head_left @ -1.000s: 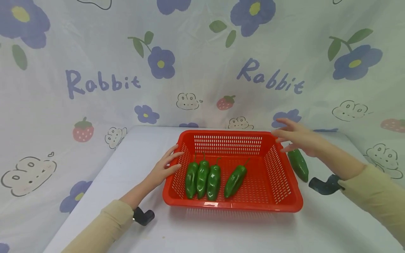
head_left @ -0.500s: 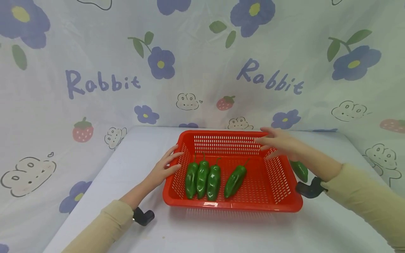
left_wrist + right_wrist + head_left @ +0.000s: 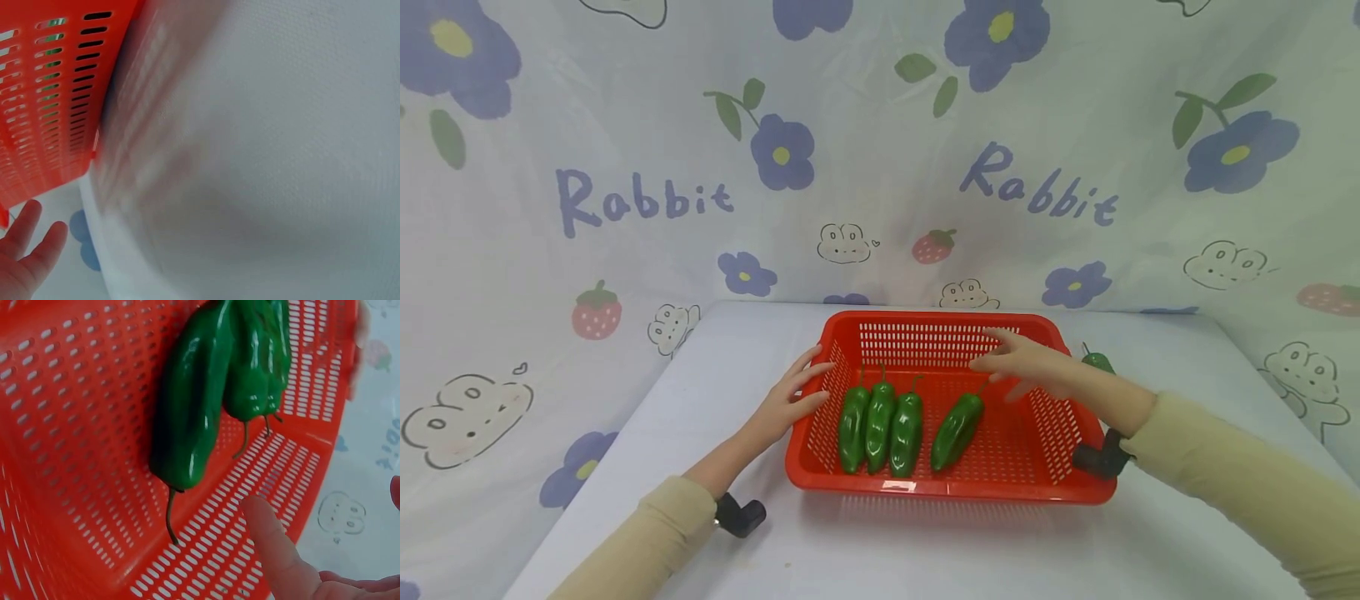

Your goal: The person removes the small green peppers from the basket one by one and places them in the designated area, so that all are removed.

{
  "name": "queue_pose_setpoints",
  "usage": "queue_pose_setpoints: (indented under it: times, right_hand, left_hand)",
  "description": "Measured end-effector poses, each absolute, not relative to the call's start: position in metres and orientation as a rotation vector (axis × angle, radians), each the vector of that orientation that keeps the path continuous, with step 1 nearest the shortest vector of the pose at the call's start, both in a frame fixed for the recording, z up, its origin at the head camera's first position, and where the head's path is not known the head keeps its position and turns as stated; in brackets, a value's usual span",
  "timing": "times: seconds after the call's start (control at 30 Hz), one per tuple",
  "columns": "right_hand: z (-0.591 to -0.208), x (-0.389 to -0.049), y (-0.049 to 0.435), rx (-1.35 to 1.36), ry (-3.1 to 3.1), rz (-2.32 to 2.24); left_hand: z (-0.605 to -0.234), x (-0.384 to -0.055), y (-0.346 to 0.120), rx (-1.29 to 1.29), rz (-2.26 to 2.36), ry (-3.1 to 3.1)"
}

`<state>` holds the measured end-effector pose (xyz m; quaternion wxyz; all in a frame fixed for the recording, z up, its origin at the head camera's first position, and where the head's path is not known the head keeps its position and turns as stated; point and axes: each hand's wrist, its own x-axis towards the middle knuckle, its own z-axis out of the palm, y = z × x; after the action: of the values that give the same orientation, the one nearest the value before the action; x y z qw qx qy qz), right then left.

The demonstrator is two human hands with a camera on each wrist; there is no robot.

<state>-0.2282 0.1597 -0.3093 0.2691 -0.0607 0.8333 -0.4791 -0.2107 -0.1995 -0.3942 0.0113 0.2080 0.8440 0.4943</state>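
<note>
The right hand (image 3: pixel 1028 367) has moved leftward, farther over the red basket (image 3: pixel 947 490), its grip empty, fingers spread. The left hand (image 3: pixel 786 404), fingers extended, grips nothing beside the left rim (image 3: pixel 801 446). Four green peppers (image 3: pixel 907 435) lie inside, leaving a fifth pepper (image 3: pixel 1098 362) outside, mostly hidden by the right forearm (image 3: pixel 1120 402).

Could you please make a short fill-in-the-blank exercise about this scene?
1. The basket is coloured ____.
2. The number of green peppers lying inside it is ____.
3. The hand stretched over the basket's interior is the person's ____ one.
4. In the head view, the backdrop twice shows the word ____.

Missing words: red; four; right; Rabbit.
</note>
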Motion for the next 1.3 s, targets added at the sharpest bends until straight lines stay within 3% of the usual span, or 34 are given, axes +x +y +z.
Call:
queue_pose_setpoints:
  times: [0.73, 1.3]
  right_hand:
    - [-0.344, -0.231, 0.138, -0.117, 2.255, -1.067]
    - [-0.368, -0.234, 0.121, -0.170, 2.295, -1.210]
  left_hand:
    - [-0.393, -0.209, -0.198, 0.642, 1.538, 2.635]
    - [-0.392, -0.208, -0.198, 0.633, 1.522, 2.642]
